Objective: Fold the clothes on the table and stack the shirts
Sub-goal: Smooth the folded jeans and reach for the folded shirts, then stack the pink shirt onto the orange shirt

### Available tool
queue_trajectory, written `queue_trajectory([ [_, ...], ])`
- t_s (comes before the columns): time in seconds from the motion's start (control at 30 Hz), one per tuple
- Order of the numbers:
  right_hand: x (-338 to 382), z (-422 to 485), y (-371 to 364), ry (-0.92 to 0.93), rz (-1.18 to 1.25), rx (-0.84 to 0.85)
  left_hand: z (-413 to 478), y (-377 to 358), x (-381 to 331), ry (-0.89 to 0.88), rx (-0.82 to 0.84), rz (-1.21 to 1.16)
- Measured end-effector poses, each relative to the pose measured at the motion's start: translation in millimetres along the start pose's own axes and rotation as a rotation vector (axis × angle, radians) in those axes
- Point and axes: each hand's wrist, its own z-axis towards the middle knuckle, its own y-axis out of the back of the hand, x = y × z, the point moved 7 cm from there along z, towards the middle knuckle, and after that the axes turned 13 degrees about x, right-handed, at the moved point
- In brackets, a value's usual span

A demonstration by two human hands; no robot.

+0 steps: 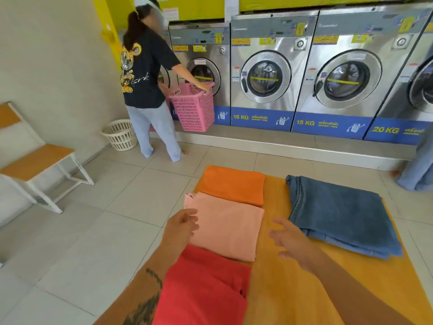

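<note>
both arms reach forward, left hand and right hand open, fingers loosely spread.

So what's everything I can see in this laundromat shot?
Folded shirts: 3; orange, pink, red; in a row on the table's left.
Folded jeans: 1, blue, table's right.
Table: 1, yellow-orange.
Washing machines: at least 4, steel, back wall.
Pink basket: 1, held by another person.
White basket: 1, floor by wall.
Chair: 1, wood and white, left.
Left hand: open, at the pink shirt's edge.
Right hand: open, above the table.
</note>
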Motion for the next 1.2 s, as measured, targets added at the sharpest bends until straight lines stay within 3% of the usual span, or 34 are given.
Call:
queue_trajectory([
  [0.07, 2, 18, -15, -0.017, 0.041, -0.018, 24, 18, 6, 0.01, 0.009, 0.076],
  [0.2, 3, 55, -36, -0.03, 0.051, -0.092, 72, 30, 20, 0.072, 0.2, 0.294],
  [0.33, 0, 78, -53, -0.042, 0.061, -0.19, 100, 41, 43, 0.222, 0.228, 0.454],
  [0.7, 9, 101, -90, -0.029, 0.28, -0.207, 129, 30, 45, 0.222, 0.361, 0.171],
  [0.83, 12, 96, -88, -0.021, 0.156, -0.245, 129, 31, 44, 0.162, 0.33, 0.073],
  [1.2, 19, 78, -81, 0.111, -0.017, -0.349, 120, 32, 23, 0.072, 0.398, 0.123],
])
